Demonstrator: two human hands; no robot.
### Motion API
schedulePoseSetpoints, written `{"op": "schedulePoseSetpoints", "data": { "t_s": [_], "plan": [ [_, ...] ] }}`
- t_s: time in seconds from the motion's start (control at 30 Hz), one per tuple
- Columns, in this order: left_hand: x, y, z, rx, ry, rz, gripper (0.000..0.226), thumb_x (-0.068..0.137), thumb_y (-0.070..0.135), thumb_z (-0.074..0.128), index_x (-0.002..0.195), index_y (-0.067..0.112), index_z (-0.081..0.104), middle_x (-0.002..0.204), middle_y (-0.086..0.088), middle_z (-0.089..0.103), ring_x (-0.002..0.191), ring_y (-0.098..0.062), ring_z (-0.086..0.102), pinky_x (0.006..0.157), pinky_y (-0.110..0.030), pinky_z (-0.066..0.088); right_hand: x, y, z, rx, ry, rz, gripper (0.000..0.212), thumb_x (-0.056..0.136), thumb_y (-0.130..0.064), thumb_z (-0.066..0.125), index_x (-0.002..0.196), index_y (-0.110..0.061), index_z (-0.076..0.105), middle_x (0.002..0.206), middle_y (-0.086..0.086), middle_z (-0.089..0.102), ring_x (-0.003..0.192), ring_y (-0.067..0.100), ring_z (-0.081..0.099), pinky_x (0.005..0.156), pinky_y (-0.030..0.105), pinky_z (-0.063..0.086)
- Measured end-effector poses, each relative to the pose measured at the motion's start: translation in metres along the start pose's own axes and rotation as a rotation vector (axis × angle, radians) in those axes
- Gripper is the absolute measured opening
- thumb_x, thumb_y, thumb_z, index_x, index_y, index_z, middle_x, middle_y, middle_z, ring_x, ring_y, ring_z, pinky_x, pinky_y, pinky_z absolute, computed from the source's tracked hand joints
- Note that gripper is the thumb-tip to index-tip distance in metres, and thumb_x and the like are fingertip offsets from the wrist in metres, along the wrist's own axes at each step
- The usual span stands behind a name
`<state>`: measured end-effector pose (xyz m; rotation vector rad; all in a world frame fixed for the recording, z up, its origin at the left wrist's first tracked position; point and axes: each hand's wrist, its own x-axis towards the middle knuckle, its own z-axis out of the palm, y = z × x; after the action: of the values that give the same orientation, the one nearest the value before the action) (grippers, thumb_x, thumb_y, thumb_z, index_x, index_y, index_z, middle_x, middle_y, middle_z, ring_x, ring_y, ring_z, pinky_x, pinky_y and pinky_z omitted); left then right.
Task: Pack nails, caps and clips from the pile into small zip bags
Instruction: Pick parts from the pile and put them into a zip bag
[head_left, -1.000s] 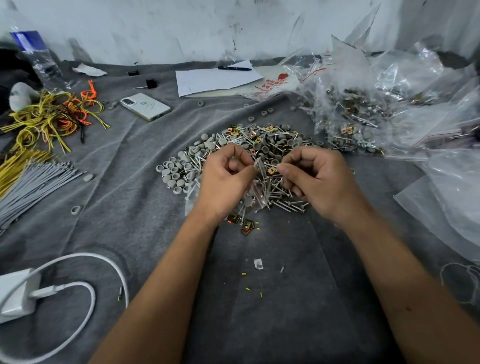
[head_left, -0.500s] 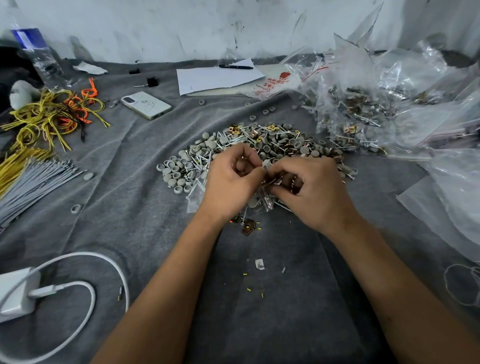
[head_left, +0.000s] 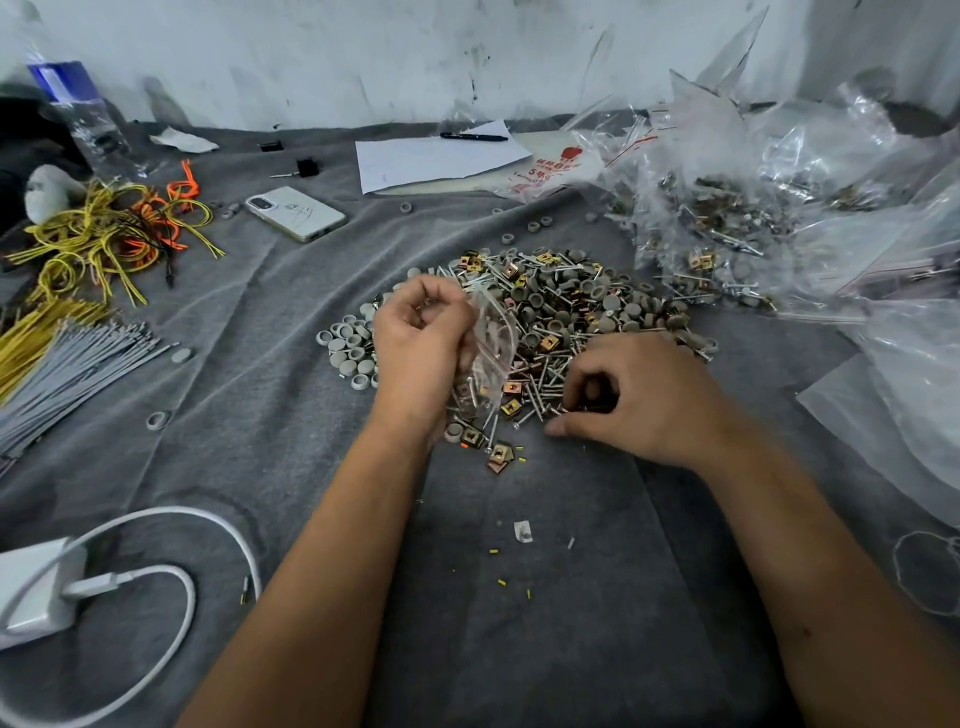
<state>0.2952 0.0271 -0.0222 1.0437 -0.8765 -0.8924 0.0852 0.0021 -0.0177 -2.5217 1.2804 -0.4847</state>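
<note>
Hard to make out what lies under the curled fingers of the right hand (head_left: 644, 400), pressed down on the near right edge of the mixed pile of silver nails, grey round caps and brass square clips (head_left: 566, 317) on the grey cloth (head_left: 270, 415). Left hand (head_left: 421, 348) raised over the pile's left side, fingers curled round a small clear zip bag (head_left: 491, 358) hanging open, a few nails and caps dimly visible inside.

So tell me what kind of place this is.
Probably an informal piecework packing spot, perhaps at home: a grey cloth serves as the work surface, with a loose pile of nails, caps and clips, filled zip bags heaped alongside, and a phone.
</note>
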Motion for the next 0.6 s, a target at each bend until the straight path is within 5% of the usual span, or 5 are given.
{"op": "schedulePoseSetpoints", "data": {
  "t_s": [0.27, 0.43, 0.6],
  "plan": [
    [-0.0005, 0.0030, -0.0007, -0.020, 0.013, -0.033, 0.029, 0.093, -0.010, 0.056, 0.078, 0.014, 0.058, 0.055, 0.001, 0.049, 0.040, -0.009, 0.038, 0.038, -0.019, 0.030, 0.0034, 0.0006, 0.0042, 0.064, 0.013, -0.070, 0.011, 0.090, -0.037, 0.074, 0.087, -0.028, 0.069, 0.089, -0.019, 0.057, 0.083, 0.000, 0.055, 0.075, 0.033, 0.052],
    [-0.0029, 0.0037, 0.0017, 0.028, 0.002, -0.021, 0.029, 0.093, -0.011, 0.056, 0.078, 0.014, 0.057, 0.054, 0.001, 0.049, 0.041, -0.011, 0.038, 0.039, -0.020, 0.031, 0.0027, -0.0007, 0.0051, 0.046, -0.085, -0.094, 0.022, 0.083, -0.053, 0.072, 0.090, -0.034, 0.067, 0.096, -0.019, 0.053, 0.091, -0.001, 0.053, 0.078, 0.029, 0.048],
    [-0.0028, 0.0034, 0.0010, 0.037, 0.010, -0.033, 0.027, 0.093, -0.010, 0.057, 0.080, 0.013, 0.057, 0.056, -0.002, 0.048, 0.041, -0.011, 0.038, 0.039, -0.020, 0.031, 0.0045, -0.0013, 0.0053, 0.032, -0.111, -0.114, 0.010, 0.089, -0.040, 0.074, 0.089, -0.031, 0.069, 0.096, -0.018, 0.052, 0.092, 0.002, 0.053, 0.080, 0.030, 0.048]
  ]
}}
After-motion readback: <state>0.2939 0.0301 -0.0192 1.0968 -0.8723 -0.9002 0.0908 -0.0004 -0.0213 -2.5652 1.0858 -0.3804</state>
